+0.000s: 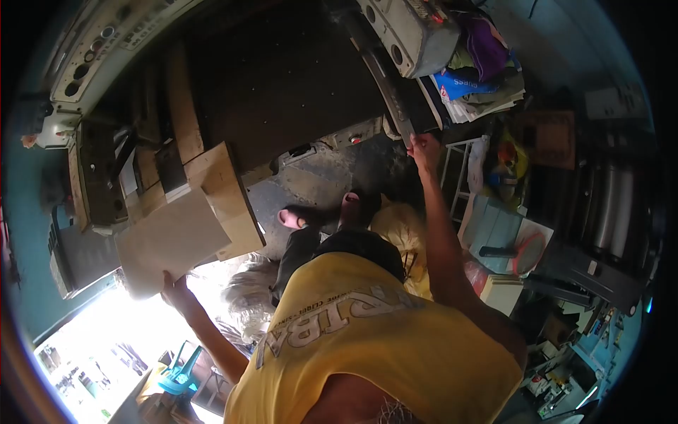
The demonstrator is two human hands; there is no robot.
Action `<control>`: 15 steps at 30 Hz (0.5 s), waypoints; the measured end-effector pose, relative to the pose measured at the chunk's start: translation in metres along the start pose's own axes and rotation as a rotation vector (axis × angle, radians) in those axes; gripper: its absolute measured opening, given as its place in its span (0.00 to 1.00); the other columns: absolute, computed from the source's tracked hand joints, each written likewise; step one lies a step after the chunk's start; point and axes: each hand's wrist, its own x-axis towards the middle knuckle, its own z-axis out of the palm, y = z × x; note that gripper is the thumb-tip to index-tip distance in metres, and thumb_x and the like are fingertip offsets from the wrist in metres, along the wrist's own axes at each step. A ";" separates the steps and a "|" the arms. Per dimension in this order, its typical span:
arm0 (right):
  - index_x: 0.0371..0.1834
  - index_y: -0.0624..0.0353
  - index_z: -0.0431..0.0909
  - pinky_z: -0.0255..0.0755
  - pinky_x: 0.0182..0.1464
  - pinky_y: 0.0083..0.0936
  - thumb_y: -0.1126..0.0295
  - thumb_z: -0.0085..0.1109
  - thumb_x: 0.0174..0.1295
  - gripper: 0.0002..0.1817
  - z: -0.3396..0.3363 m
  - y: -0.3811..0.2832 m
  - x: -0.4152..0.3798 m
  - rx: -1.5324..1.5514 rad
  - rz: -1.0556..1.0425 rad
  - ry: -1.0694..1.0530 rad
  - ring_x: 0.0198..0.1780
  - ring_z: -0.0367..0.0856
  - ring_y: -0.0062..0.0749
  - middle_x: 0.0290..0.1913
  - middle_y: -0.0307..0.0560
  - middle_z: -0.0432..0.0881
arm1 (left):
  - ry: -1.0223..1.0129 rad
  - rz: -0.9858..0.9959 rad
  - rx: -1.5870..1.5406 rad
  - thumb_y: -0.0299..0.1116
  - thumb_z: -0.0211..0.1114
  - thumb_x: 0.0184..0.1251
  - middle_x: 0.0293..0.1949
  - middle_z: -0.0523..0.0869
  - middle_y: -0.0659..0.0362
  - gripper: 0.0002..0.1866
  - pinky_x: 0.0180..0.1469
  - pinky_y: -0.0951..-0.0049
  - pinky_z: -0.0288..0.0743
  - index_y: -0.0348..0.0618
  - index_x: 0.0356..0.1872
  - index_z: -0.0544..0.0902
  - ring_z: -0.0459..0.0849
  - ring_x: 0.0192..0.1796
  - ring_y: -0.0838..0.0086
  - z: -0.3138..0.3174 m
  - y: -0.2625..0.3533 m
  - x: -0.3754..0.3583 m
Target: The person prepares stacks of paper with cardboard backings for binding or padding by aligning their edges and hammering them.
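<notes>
My left hand [175, 291] grips the lower edge of a plain brown cardboard sheet [169, 237], with fingers partly hidden by it. The sheet overlaps a wooden board [224, 191] at the left of the dark machine bed [282, 78]. On the other side, my right hand [424, 151] is closed around the lower end of a long dark bar [390, 92] that runs along the bed's right edge.
A grey machine housing [409, 35] stands at upper right beside piled bags and papers [480, 85]. A control box with a red button [355, 138] sits under the bed's front. Sacks [402, 233] lie near my feet; a light-blue box [491, 230] is right.
</notes>
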 end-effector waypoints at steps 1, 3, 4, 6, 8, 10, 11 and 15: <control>0.38 0.65 0.80 0.81 0.36 0.37 0.57 0.71 0.60 0.19 -0.003 -0.002 -0.002 -0.193 -0.109 0.056 0.31 0.89 0.43 0.31 0.52 0.87 | -0.007 -0.034 -0.076 0.33 0.66 0.68 0.55 0.79 0.40 0.25 0.55 0.62 0.83 0.22 0.58 0.76 0.83 0.55 0.55 -0.001 0.015 -0.012; 0.38 0.63 0.80 0.81 0.40 0.41 0.56 0.69 0.62 0.18 -0.009 -0.008 -0.005 -0.576 -0.339 0.182 0.34 0.88 0.49 0.31 0.52 0.85 | -0.025 -0.099 -0.239 0.34 0.66 0.69 0.58 0.75 0.41 0.25 0.55 0.62 0.85 0.22 0.59 0.74 0.82 0.56 0.55 0.001 0.037 -0.027; 0.39 0.62 0.79 0.80 0.41 0.43 0.56 0.68 0.62 0.18 -0.008 -0.018 -0.004 -0.607 -0.393 0.252 0.36 0.86 0.51 0.31 0.52 0.84 | -0.062 -0.069 -0.240 0.34 0.66 0.69 0.58 0.75 0.41 0.25 0.55 0.62 0.84 0.23 0.59 0.74 0.81 0.57 0.55 0.003 0.044 -0.032; 0.39 0.61 0.79 0.78 0.44 0.46 0.57 0.67 0.62 0.17 -0.007 -0.042 -0.013 -0.672 -0.491 0.393 0.40 0.84 0.54 0.32 0.52 0.83 | -0.141 -0.010 -0.233 0.34 0.66 0.69 0.57 0.76 0.42 0.26 0.54 0.62 0.84 0.24 0.60 0.74 0.81 0.57 0.56 0.005 0.053 -0.037; 0.42 0.60 0.78 0.78 0.43 0.44 0.58 0.66 0.63 0.17 -0.010 -0.068 -0.027 -0.722 -0.639 0.364 0.39 0.83 0.54 0.34 0.52 0.82 | -0.079 -0.026 -0.140 0.34 0.66 0.69 0.57 0.77 0.44 0.24 0.54 0.61 0.83 0.27 0.60 0.75 0.81 0.58 0.57 0.005 0.057 -0.037; 0.46 0.59 0.78 0.77 0.43 0.40 0.59 0.65 0.65 0.16 -0.010 -0.119 -0.043 -0.585 -0.542 0.058 0.39 0.81 0.53 0.37 0.53 0.82 | -0.158 0.004 -0.135 0.34 0.66 0.69 0.57 0.78 0.47 0.24 0.55 0.61 0.81 0.31 0.62 0.74 0.81 0.58 0.59 0.007 0.064 -0.034; 0.49 0.59 0.78 0.78 0.45 0.38 0.61 0.67 0.63 0.17 -0.006 -0.150 -0.044 -0.469 -0.705 0.095 0.42 0.81 0.48 0.39 0.51 0.82 | -0.275 0.095 -0.228 0.34 0.66 0.68 0.57 0.79 0.49 0.25 0.56 0.62 0.80 0.33 0.63 0.73 0.82 0.57 0.60 0.006 0.061 -0.030; 0.58 0.60 0.76 0.77 0.52 0.28 0.69 0.73 0.58 0.25 -0.024 -0.336 -0.067 0.105 -1.160 0.116 0.50 0.81 0.31 0.48 0.43 0.82 | -0.382 0.115 -0.455 0.33 0.69 0.61 0.44 0.84 0.53 0.15 0.38 0.71 0.82 0.36 0.45 0.79 0.84 0.39 0.71 0.066 0.093 -0.024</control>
